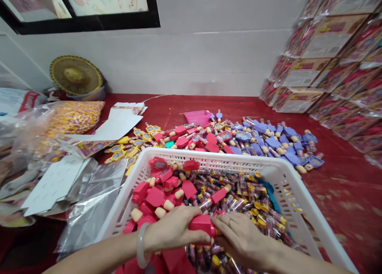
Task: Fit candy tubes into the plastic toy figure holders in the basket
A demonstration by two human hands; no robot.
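Over a white plastic basket, my left hand, with a pale bangle on the wrist, is closed round a red plastic piece. My right hand is closed at the right end of that same piece; its fingertips are partly hidden, and a small red part shows beside them. Red pieces with beige ends lie heaped in the basket's left side. Small clear tubes with yellow caps fill its middle and right.
Behind the basket lie purple pieces, red pieces, yellow pieces and a pink tray. White cards and a bag of yellow items sit left. Packaged boxes are stacked right.
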